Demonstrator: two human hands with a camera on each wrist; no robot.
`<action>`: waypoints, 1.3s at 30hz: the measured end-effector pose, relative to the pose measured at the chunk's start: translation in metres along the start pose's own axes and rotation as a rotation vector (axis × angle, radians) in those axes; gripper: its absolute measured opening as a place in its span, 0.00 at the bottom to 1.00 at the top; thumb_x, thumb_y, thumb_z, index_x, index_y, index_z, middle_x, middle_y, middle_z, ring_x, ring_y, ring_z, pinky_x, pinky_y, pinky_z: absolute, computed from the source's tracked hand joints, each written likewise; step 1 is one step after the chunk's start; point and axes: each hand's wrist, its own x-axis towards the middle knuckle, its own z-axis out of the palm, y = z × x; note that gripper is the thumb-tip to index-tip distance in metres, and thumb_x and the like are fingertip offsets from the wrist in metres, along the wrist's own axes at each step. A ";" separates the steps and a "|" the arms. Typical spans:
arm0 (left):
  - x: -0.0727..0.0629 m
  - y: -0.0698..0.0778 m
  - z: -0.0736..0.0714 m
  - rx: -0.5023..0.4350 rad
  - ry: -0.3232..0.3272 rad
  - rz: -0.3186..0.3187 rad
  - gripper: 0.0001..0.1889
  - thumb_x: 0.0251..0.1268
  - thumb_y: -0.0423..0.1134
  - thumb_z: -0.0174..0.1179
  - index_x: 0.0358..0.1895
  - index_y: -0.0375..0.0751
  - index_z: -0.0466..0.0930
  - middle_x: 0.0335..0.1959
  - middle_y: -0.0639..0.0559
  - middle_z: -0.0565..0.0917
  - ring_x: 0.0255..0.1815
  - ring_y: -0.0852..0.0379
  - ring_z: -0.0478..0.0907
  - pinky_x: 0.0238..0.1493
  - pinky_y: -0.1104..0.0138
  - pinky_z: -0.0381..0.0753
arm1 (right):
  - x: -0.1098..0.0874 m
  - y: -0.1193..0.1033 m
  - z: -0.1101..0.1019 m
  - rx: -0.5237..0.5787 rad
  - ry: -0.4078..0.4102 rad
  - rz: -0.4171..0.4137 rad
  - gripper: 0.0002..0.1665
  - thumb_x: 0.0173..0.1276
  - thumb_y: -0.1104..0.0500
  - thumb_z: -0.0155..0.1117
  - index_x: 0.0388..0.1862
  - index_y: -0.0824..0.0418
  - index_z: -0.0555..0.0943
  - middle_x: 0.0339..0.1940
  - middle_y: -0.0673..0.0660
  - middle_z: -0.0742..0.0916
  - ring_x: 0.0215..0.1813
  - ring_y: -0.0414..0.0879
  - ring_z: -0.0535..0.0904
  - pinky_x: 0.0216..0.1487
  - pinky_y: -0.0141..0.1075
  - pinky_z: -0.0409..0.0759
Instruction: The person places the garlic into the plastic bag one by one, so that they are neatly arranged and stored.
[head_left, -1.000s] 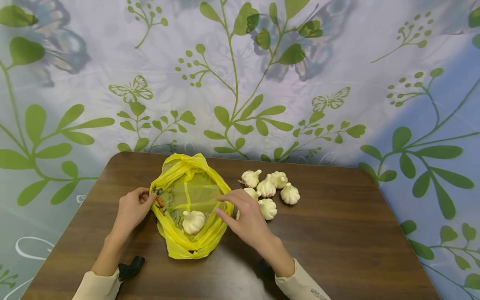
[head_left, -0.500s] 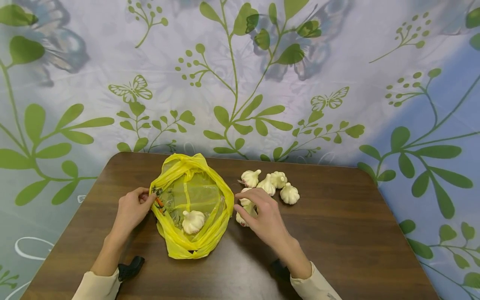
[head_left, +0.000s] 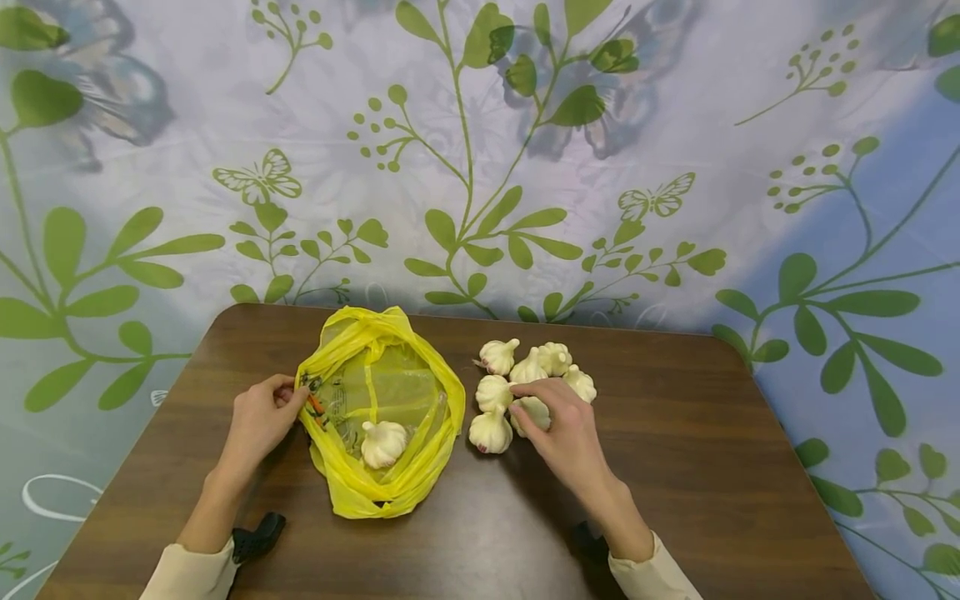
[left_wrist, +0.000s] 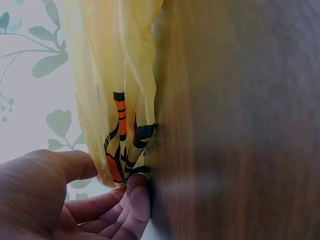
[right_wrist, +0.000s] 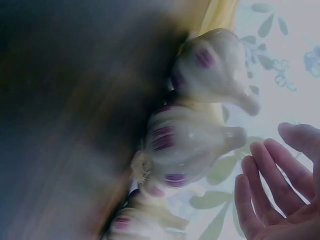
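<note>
A yellow plastic bag (head_left: 347, 492) lies with its mouth spread on the table, one garlic bulb (head_left: 384, 444) inside it. My left hand (head_left: 258, 421) pinches the bag's left rim between thumb and fingers; in the left wrist view the thin plastic (left_wrist: 100, 100) runs up from the fingertips. Over the loose garlic, right of the bag, hovers my right hand (head_left: 564, 429), fingers apart and holding nothing. It partly covers one bulb (head_left: 534, 415). Closest to its fingertips is another bulb (head_left: 492, 392). The right wrist view has the fingers (right_wrist: 280, 190) beside a purple-streaked bulb (right_wrist: 185, 150).
Several more bulbs cluster behind and beside the right hand, among them one at the back (head_left: 498, 356) and one at the front (head_left: 491, 432). The brown wooden table (head_left: 712, 467) ends at a leaf-patterned curtain (head_left: 480, 167).
My right hand has moved right, away from the bag's right rim to above the garlic bulbs. The left hand keeps its hold on the bag, and the bulb inside stays put.
</note>
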 end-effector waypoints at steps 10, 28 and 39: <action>-0.001 -0.002 -0.001 0.009 0.000 -0.014 0.18 0.76 0.40 0.61 0.52 0.24 0.84 0.33 0.41 0.85 0.30 0.52 0.77 0.35 0.62 0.75 | -0.003 0.014 0.005 -0.035 -0.026 0.019 0.16 0.59 0.61 0.84 0.45 0.60 0.90 0.41 0.53 0.92 0.45 0.49 0.87 0.47 0.44 0.83; 0.001 0.001 -0.002 0.011 0.000 -0.009 0.18 0.76 0.40 0.62 0.52 0.23 0.84 0.33 0.40 0.86 0.30 0.52 0.77 0.35 0.62 0.76 | -0.004 0.020 0.006 -0.039 -0.046 0.039 0.17 0.54 0.64 0.86 0.43 0.58 0.92 0.40 0.51 0.93 0.44 0.46 0.89 0.45 0.45 0.85; -0.001 0.002 -0.003 0.007 -0.009 -0.017 0.18 0.76 0.40 0.63 0.53 0.23 0.84 0.34 0.40 0.86 0.31 0.52 0.78 0.36 0.61 0.76 | -0.002 0.016 0.002 -0.057 -0.022 0.032 0.15 0.55 0.64 0.85 0.41 0.58 0.92 0.39 0.51 0.93 0.44 0.46 0.89 0.47 0.42 0.84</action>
